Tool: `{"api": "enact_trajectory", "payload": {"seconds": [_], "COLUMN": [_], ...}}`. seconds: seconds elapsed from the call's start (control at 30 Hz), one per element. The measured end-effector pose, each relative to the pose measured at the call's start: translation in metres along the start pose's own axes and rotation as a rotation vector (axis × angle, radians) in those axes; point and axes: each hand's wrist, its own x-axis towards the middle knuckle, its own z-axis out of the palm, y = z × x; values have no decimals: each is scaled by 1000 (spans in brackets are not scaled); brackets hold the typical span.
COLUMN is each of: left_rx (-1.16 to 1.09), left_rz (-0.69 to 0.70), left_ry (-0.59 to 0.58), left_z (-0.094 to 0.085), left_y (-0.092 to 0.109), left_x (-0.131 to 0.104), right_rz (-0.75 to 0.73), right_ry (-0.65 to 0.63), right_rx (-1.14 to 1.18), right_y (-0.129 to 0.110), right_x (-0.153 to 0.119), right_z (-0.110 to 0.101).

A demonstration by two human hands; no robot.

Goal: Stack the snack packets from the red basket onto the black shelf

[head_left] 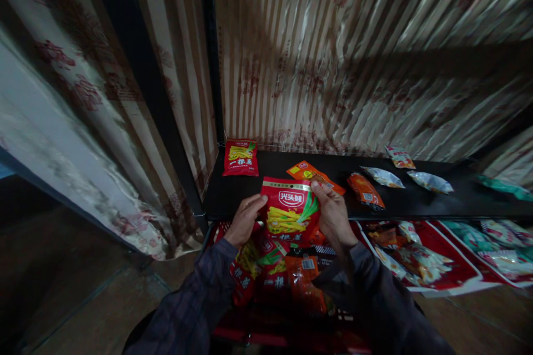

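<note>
A red snack bag (289, 211) with yellow sticks and green onion printed on it is held upright between both hands. My left hand (245, 219) pinches its left edge, and my right hand (334, 211) grips the upper right corner. Below the bag is a red basket (245, 335) holding similar red bags (245, 269) and an orange bag (305, 283). Another red bag (241, 157) leans at the left end of the black shelf (270, 163). An orange bag (314, 175) lies on the shelf just behind the held one.
Further right on the shelf lie an orange packet (365, 191), white packets (383, 177) and a green one (506, 187). Red trays (462, 266) of packets stand below. A dark post (166, 100) rises at the left, with striped sheeting (325, 66) behind.
</note>
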Motion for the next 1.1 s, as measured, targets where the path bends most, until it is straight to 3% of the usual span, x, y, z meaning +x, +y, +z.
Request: {"api": "enact_trajectory", "payload": {"seconds": [0.17, 0.43, 0.63, 0.77, 0.87, 1.0, 1.1], "left_rx": [116, 246, 195, 177, 141, 100, 85], "left_rz": [-28, -45, -45, -10, 34, 82, 74], "left_ry": [-221, -280, -132, 22, 116, 178, 176], "left_z": [-8, -8, -4, -4, -3, 0, 3], "left_y": [1, -6, -5, -1, 2, 2, 1], "left_x": [0, 3, 4, 7, 9, 10, 7], "right_rz": [9, 75, 126, 271, 367, 461, 491], "right_ry": [-12, -22, -94, -46, -3, -56, -77], "right_rx": [-14, -28, -91, -140, -33, 104, 181], "right_y": [-11, -19, -13, 10, 35, 59, 64], "right_x": [17, 42, 40, 12, -19, -55, -66], "right_z": [-2, 3, -10, -36, -51, -50, -38]}}
